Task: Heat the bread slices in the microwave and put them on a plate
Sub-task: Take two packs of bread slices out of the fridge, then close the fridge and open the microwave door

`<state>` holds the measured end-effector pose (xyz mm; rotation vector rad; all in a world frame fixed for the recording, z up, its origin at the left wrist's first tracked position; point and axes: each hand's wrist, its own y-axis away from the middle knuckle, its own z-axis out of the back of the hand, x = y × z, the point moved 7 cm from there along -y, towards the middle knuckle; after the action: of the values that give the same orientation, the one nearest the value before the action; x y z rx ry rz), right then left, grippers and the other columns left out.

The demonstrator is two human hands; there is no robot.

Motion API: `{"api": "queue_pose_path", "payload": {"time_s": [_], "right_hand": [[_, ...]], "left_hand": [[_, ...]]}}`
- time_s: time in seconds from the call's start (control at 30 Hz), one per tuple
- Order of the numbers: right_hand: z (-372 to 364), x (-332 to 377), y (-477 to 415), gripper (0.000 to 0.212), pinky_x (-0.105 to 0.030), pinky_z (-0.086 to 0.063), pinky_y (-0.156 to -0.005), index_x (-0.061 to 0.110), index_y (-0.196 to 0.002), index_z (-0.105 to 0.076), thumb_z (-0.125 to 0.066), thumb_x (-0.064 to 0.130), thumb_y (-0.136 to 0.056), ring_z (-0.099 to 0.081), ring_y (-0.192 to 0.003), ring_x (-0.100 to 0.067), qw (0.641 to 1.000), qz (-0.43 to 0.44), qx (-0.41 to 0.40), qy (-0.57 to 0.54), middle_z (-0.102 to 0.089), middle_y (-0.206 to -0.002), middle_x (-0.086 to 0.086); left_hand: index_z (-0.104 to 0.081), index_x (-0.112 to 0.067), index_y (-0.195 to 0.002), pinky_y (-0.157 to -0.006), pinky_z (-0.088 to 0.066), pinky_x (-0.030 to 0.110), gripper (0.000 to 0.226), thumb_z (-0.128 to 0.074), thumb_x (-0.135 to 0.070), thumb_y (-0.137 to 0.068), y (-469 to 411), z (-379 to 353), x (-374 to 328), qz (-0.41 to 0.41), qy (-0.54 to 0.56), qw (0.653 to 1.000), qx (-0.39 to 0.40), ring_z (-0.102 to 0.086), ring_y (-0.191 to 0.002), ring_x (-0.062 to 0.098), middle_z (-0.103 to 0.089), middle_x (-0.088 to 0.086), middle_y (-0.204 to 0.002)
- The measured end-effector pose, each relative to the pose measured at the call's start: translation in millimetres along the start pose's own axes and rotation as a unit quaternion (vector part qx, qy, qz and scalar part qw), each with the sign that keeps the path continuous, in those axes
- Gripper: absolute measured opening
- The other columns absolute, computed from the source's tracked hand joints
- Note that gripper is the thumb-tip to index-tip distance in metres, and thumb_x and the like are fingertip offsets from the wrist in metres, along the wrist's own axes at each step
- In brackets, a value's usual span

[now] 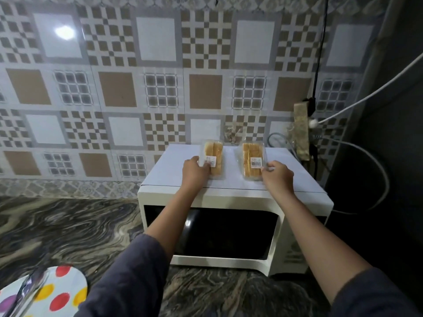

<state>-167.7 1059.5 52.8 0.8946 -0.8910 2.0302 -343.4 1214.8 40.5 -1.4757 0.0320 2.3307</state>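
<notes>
Both hands on two bread packs on top of the microwave, centre frame.

Both arms stretched forward, dark sleeves pushed up. The left hand (195, 171) grips the near left corner of the left bread pack (214, 156); the right hand (278, 177) pinches the near right corner of the right bread pack (251, 160). The white microwave (229, 197), door closed, sits on a dark marbled counter (68, 225) against a brown-grey patterned tile wall (160, 65). Cables (366, 99) at right. A plate (66, 282) with coloured dots lies lower left, with something shiny and blurred on it. The packs are clear wrap with golden slices on edge and a barcode label each, lying side by side and apart.
</notes>
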Motion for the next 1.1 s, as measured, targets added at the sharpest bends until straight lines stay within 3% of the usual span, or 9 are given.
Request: {"api": "queue_pose_path", "payload": {"time_s": [0.1, 0.27, 0.43, 0.53, 0.73, 0.87, 0.97, 1.0, 1.1], "right_hand": [[-1.5, 0.4, 1.9, 0.022, -0.028, -0.041, -0.071, -0.002, -0.102, -0.063, -0.048, 0.011, -0.092, -0.058, -0.095, -0.031, 1.000, 0.003, 0.001, 0.009, -0.065, -0.105, -0.017], [0.7, -1.6, 12.4, 0.028, -0.037, -0.048, -0.079, -0.007, -0.102, -0.061, -0.046, 0.015, -0.091, -0.058, -0.100, -0.034, 1.000, -0.009, 0.008, 0.001, -0.064, -0.106, -0.020], [22.4, -6.0, 53.3, 0.037, -0.026, -0.040, -0.091, 0.004, -0.128, -0.054, -0.047, 0.015, -0.093, -0.052, -0.119, -0.027, 1.000, -0.012, 0.019, 0.004, -0.056, -0.129, -0.015], [51.2, -16.0, 91.7, 0.039, -0.029, -0.042, -0.096, 0.006, -0.129, -0.054, -0.050, 0.013, -0.091, -0.052, -0.119, -0.026, 1.000, -0.006, 0.000, 0.009, -0.056, -0.130, -0.014], [131.0, -49.1, 210.1, 0.035, -0.026, -0.041, -0.090, 0.010, -0.126, -0.056, -0.050, 0.013, -0.092, -0.054, -0.116, -0.022, 0.997, -0.052, -0.052, 0.008, -0.056, -0.128, -0.009], [206.2, -88.7, 317.8, 0.037, -0.020, -0.042, -0.079, 0.014, -0.131, -0.052, -0.049, 0.017, -0.095, -0.055, -0.098, -0.014, 0.988, -0.093, -0.114, 0.041, -0.051, -0.133, -0.006], [245.5, -108.7, 375.7, 0.035, -0.022, -0.042, -0.089, 0.014, -0.128, -0.056, -0.050, 0.015, -0.093, -0.055, -0.111, -0.017, 0.980, -0.122, -0.152, 0.050, -0.055, -0.129, -0.006], [264.2, -116.2, 402.2, 0.035, -0.022, -0.041, -0.090, 0.014, -0.127, -0.056, -0.051, 0.015, -0.093, -0.055, -0.114, -0.018, 0.974, -0.136, -0.172, 0.052, -0.055, -0.128, -0.006], [324.8, -133.3, 476.5, 0.035, -0.019, -0.037, -0.089, 0.013, -0.126, -0.057, -0.052, 0.015, -0.092, -0.055, -0.113, -0.019, 0.951, -0.175, -0.240, 0.081, -0.058, -0.125, -0.008]], "left_hand": [[-0.038, 0.000, -0.137, -0.103, -0.033, 0.034, 0.051, -0.050, -0.024, -0.094, -2.6, -1.5, 1.3, -0.010, -0.001, 1.000, -0.011, -0.043, -0.127, 0.031, -0.041, 0.018, -0.141], [-0.040, -0.002, -0.135, -0.106, -0.030, 0.031, 0.045, -0.049, -0.019, -0.094, 11.9, 4.2, 1.2, -0.037, 0.045, 0.996, -0.066, -0.035, -0.131, 0.027, -0.034, 0.013, -0.143], [-0.042, -0.003, -0.134, -0.105, -0.023, 0.022, 0.041, -0.046, -0.014, -0.094, 54.2, 19.6, -4.9, -0.086, 0.065, 0.988, -0.110, -0.026, -0.137, 0.020, -0.032, 0.008, -0.146], [-0.049, -0.007, -0.130, -0.108, -0.025, 0.025, 0.037, -0.046, -0.013, -0.094, 96.1, 19.5, -14.3, -0.103, 0.092, 0.986, -0.093, -0.032, -0.135, 0.018, -0.039, 0.005, -0.144], [-0.051, -0.009, -0.129, -0.102, -0.043, 0.037, 0.037, -0.047, -0.016, -0.093, 222.3, -13.7, -28.6, -0.114, 0.117, 0.985, 0.051, -0.052, -0.118, 0.025, -0.055, 0.011, -0.128], [-0.047, -0.007, -0.133, -0.094, -0.041, 0.028, 0.040, -0.048, -0.017, -0.095, 337.9, -44.0, -36.0, -0.142, 0.101, 0.969, 0.178, -0.053, -0.115, 0.022, -0.055, 0.010, -0.128], [-0.045, -0.007, -0.134, -0.075, -0.039, 0.016, 0.039, -0.046, -0.017, -0.096, 401.4, -61.9, -43.3, -0.159, 0.112, 0.955, 0.225, -0.053, -0.082, 0.006, -0.060, 0.003, -0.110], [-0.046, -0.008, -0.134, -0.076, -0.039, 0.015, 0.039, -0.046, -0.017, -0.096, 431.4, -68.9, -46.1, -0.167, 0.108, 0.947, 0.252, -0.053, -0.082, 0.007, -0.060, 0.005, -0.113], [-0.049, -0.009, -0.131, -0.095, -0.040, 0.023, 0.036, -0.048, -0.016, -0.095, 528.0, -90.7, -60.8, -0.196, 0.116, 0.915, 0.334, -0.053, -0.114, 0.019, -0.053, 0.010, -0.131]]}}
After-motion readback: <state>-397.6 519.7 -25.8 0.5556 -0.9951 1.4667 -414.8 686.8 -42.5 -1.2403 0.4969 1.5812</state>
